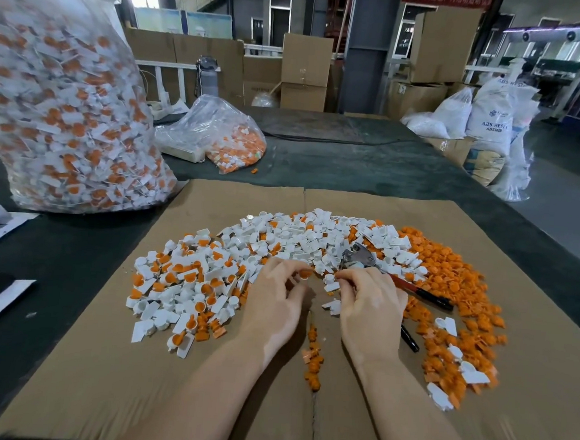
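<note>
My left hand [276, 298] and right hand [370, 304] meet near the middle of the cardboard sheet [200, 402], just short of the heap of loose white caps [280, 239] that runs along its far half. The left thumb and forefinger are curled in a pinch on one orange plug [304, 274], the other fingers loosely folded. The right fingers are curled the same way on a white cap [331, 286], though how firmly they have it I can't quite make out. The plug lies to the left of the cap, the two almost touching, both hands equally near – so the coming move, as I judge it, is a short push of plug into the cap's round cup, left toward right. The cap's long flat tab seems to point back toward my right palm, which should leave the cup facing the plug. Both wrists come in from the near edge, palms turned down and slightly inward. Toward the left edge lie caps with plugs fitted [181, 281]; toward the right edge lies the spread of orange plugs [449, 275]. A pair of pliers [358, 255] lies partly under my right hand, its handles pointing to the near right corner – I don't seem to be holding it.
</note>
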{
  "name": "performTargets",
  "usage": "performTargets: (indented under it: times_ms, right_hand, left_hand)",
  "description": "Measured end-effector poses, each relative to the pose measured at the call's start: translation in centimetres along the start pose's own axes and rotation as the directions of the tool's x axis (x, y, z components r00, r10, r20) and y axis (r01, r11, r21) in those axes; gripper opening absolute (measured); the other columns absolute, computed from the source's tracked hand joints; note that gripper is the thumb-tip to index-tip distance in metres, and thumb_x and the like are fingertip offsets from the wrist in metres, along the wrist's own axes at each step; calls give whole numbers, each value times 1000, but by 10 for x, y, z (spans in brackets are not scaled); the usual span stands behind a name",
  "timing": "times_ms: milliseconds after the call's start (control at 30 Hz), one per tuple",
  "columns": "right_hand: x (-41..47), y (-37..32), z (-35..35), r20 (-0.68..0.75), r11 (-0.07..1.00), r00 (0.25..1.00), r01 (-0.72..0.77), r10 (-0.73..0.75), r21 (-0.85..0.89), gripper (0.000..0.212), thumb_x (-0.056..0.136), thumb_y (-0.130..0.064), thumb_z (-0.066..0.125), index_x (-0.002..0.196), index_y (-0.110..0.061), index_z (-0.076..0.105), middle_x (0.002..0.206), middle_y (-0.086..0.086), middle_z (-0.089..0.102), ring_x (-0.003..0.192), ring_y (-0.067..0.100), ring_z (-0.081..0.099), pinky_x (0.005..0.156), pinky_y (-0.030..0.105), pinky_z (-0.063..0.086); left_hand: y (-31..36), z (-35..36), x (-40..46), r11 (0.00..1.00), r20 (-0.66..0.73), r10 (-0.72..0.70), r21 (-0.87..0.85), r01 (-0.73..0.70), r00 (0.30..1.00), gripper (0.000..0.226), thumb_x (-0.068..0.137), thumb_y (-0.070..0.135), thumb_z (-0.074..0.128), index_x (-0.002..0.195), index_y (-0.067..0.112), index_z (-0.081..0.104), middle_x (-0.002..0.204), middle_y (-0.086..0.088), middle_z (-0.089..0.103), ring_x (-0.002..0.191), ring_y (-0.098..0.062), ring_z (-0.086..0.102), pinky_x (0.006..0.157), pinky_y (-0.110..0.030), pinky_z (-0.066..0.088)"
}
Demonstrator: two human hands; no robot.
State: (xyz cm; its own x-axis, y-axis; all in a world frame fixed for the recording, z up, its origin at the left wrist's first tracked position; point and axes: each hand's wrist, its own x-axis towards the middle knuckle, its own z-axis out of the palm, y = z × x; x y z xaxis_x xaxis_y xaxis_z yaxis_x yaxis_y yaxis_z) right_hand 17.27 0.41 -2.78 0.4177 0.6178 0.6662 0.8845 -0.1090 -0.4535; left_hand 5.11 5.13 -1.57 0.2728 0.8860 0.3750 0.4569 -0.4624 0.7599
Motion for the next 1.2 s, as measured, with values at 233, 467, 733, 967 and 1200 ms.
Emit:
performTargets:
  times_ms: [233,467,733,967,1200]
  right_hand:
    - [2,6,6,116,957,978,-142,176,-252,16,92,-16,55,100,-18,69,100,1,62,95,22,49,83,36,22]
    - [2,4,5,170,935,959,-164,226,-315,21,92,-11,52,103,-20,67,106,1,58,101,21,44,84,35,19]
    - [3,3,4,205,921,950,-149,234,-360,22,92,-11,50,103,-23,65,109,-2,56,102,18,43,83,34,18]
    - [3,2,4,202,931,954,-148,224,-334,21,91,-9,52,102,-20,66,107,0,58,100,20,45,82,34,18]
    - [2,1,3,196,939,958,-140,209,-315,20,89,-9,53,99,-19,67,104,1,59,99,21,46,81,34,18]
  left_hand:
    - [-11,-38,30,965,-213,2,258,54,977,18,94,16,55,108,12,64,102,1,42,98,-17,49,85,-21,38]
    - [-34,-66,42,767,-216,-151,590,252,965,23,96,20,50,114,18,63,113,-8,47,106,-24,43,90,-35,40]
    - [-27,-53,40,795,-195,-53,585,159,979,27,93,24,54,119,24,62,124,-3,49,116,-24,37,98,-36,31]
    - [-11,-8,36,916,136,51,387,-100,989,29,95,10,51,120,17,64,116,0,60,111,-15,49,89,-19,35]
    - [-10,14,34,874,242,79,449,-184,967,47,93,3,50,136,21,48,132,0,50,124,-18,40,103,-25,31]
